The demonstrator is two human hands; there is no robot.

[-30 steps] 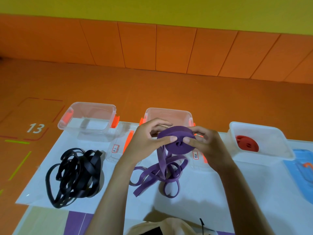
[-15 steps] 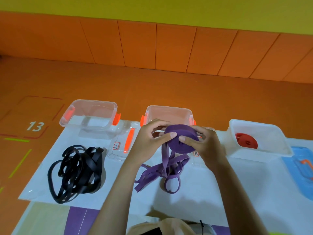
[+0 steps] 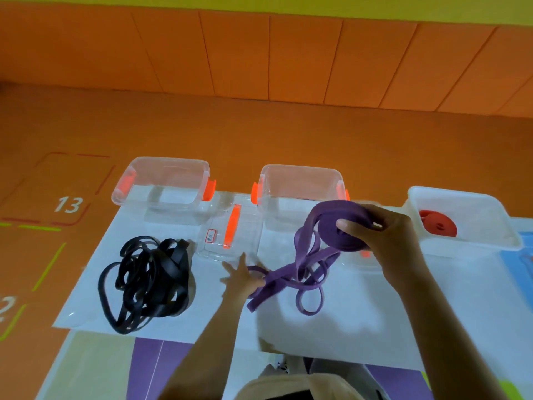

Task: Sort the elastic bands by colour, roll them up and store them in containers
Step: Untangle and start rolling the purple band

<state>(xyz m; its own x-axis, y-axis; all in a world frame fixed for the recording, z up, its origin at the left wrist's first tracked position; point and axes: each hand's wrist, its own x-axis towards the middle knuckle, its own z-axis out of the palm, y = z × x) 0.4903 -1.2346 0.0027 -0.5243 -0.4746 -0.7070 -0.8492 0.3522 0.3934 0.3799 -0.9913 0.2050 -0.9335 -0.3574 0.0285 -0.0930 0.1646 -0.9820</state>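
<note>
My right hand [image 3: 386, 241] grips a partly rolled purple band [image 3: 337, 226], held up in front of the middle clear container [image 3: 300, 174]. The band's loose tail [image 3: 302, 281] hangs down onto the white sheet [image 3: 375, 313] in loops. My left hand [image 3: 240, 280] is low on the sheet and pinches the end of that tail, its other fingers spread. A tangle of black bands [image 3: 150, 284] lies on the sheet's left side. A rolled red band [image 3: 438, 223] sits in the white container [image 3: 461, 194] on the right.
An empty clear container [image 3: 164, 174] with orange clips stands at the back left. A clear lid [image 3: 227, 235] with an orange clip lies between the two clear containers. A blue lid [image 3: 525, 255] shows at the right edge. Orange floor lies beyond the sheet.
My left hand has let go of the purple roll and dropped to the loose tail on the sheet. The right hand alone now holds the roll, slightly further right.
</note>
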